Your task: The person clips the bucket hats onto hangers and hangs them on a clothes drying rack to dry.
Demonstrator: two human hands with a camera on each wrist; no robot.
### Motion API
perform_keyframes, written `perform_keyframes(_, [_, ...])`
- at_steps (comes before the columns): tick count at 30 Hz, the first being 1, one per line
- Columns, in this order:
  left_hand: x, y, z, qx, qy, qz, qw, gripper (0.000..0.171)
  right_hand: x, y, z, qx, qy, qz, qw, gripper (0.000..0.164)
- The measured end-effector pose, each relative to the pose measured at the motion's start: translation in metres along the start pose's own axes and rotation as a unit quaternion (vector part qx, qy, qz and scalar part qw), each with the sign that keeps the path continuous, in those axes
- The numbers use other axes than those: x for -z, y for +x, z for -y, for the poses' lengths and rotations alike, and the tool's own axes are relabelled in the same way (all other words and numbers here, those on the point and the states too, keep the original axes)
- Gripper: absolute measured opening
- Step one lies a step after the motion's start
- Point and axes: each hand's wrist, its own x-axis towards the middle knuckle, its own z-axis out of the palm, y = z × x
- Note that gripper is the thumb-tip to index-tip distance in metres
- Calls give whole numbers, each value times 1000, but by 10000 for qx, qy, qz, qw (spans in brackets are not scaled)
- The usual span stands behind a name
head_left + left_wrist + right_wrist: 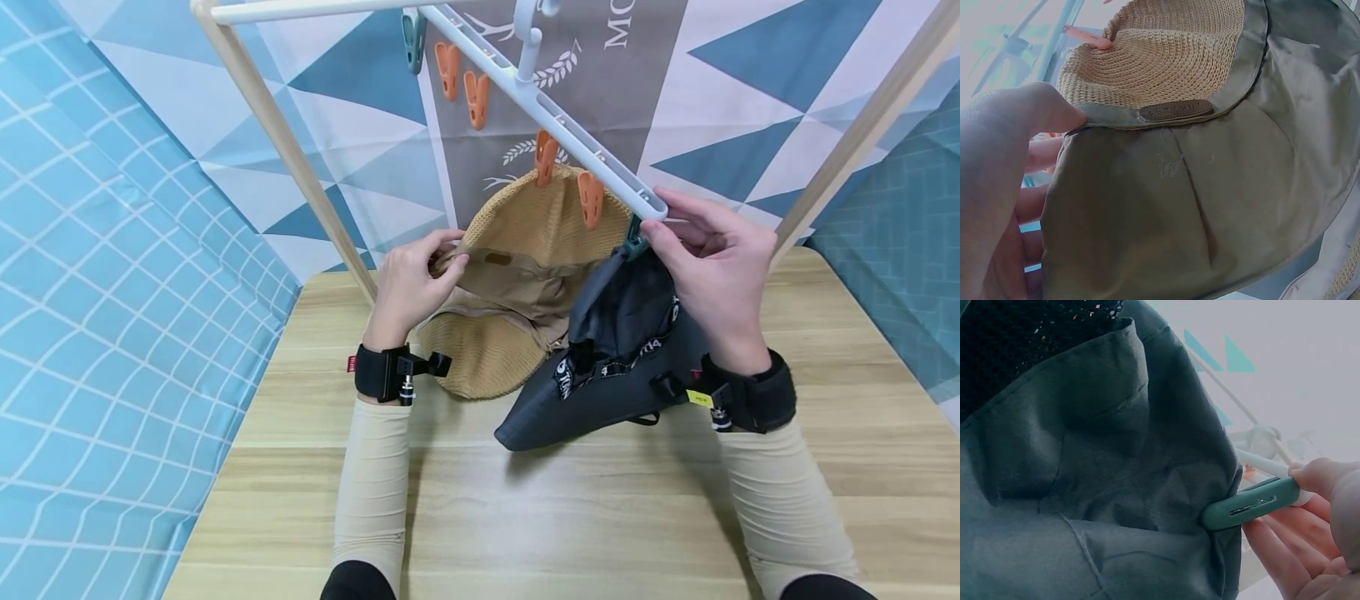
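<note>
A tan woven sun hat [487, 354] with a beige cloth lining hangs below a pale blue clip hanger [555, 112]. My left hand [415, 283] pinches the hat's edge between thumb and fingers; a small brown label [1175, 110] shows close by in the left wrist view. A dark sun hat [600, 392] with a lettered strap hangs from the hanger's near end, gripped by a green clothespin [1250, 504]. My right hand [720, 267] pinches that clothespin at the hanger's tip, thumb above and fingers beneath. Orange clothespins [546, 157] hang along the bar, one at the tan hat's edge.
A white rack rail [300, 10] with wooden-toned posts [292, 158] frames the hanger. Another green clothespin [413, 40] hangs at the far end. Below is a wooden table [480, 517]; patterned cloth [360, 92] stands behind and blue grid cloth [112, 292] at left.
</note>
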Motion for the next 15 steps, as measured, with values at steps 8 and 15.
perform_keyframes(8, [-2,2,0,30,-76,248,9997,32,2,19,17,199,-202,63,9996,29])
perform_keyframes(15, [-2,2,-3,118,-214,381,9990,33,0,36,33,383,-235,217,9988,27])
